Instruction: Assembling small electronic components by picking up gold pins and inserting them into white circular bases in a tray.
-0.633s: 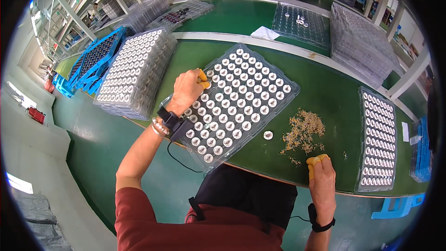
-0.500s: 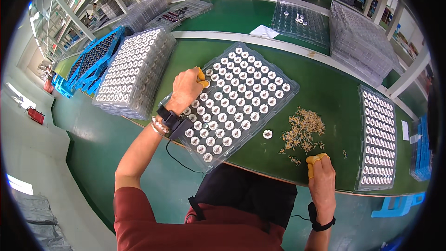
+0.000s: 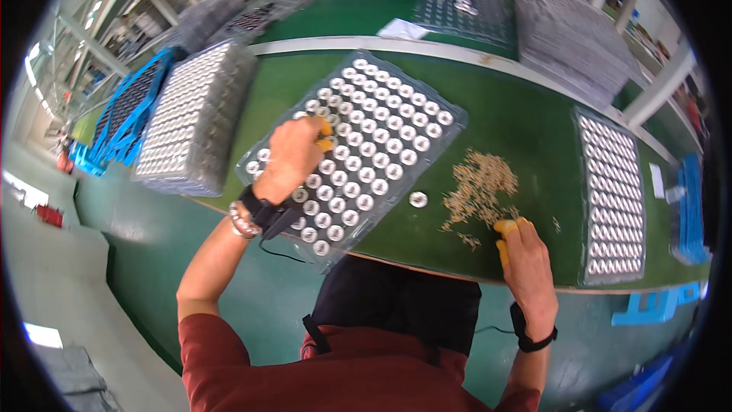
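Observation:
Yellow finger cots cover the thumb and fingertips of both hands. My left hand bends over a clear plastic tray filled with rows of round white discs, each with a dark mark in its middle. Its thumb and finger curl close together among the discs; blur hides whatever lies between them. At the near edge of a heap of tiny tan parts with wire-like ends, my right hand has its fingers closed in a pinch, and anything in them is too small to make out. One loose white disc lies between tray and heap.
At left stands a tall stack of disc-filled trays, beside blue crates of dark parts. Another filled tray lies at right. Beyond a pale ledge are a sparsely filled tray and stacked clear trays.
The whole view has shifted, with the bench sitting higher and further left. Over the tray, my left hand has moved right and nearer. My right fingertips have edged slightly toward the heap.

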### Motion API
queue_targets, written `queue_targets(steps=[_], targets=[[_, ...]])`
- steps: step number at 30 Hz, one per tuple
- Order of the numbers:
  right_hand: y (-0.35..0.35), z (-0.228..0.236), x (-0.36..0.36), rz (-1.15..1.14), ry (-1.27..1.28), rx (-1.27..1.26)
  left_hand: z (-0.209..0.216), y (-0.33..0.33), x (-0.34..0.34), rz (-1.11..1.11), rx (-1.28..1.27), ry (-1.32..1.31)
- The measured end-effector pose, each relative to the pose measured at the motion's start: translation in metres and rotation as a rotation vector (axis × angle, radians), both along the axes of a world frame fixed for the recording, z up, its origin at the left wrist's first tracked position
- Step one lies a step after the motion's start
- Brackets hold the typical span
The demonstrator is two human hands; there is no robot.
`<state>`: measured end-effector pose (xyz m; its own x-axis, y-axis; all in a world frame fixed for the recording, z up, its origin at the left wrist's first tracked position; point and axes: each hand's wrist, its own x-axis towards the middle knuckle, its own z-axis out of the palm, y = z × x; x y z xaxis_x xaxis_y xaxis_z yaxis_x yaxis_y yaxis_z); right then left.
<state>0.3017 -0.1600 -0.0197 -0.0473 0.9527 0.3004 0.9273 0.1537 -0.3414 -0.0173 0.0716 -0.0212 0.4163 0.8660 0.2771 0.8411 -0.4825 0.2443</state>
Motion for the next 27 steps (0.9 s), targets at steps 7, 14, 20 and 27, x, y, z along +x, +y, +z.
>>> queue_targets(steps=[7, 14, 20, 27], targets=[[-0.001, -0.016, -0.002, -0.141, 0.086, 0.099, 0.011, 0.002, -0.008, 0.021, -0.036, -0.181], [-0.008, -0.018, -0.003, -0.191, 0.042, 0.091, 0.035, -0.060, 0.011, 0.044, -0.533, -0.770], [-0.017, -0.023, -0.032, -0.112, 0.833, 0.039, 0.003, -0.155, 0.055, -0.153, -0.871, -1.059], [-0.031, -0.025, -0.070, -0.065, 1.134, 0.069, -0.018, -0.194, 0.089, -0.228, -1.195, -1.279]])
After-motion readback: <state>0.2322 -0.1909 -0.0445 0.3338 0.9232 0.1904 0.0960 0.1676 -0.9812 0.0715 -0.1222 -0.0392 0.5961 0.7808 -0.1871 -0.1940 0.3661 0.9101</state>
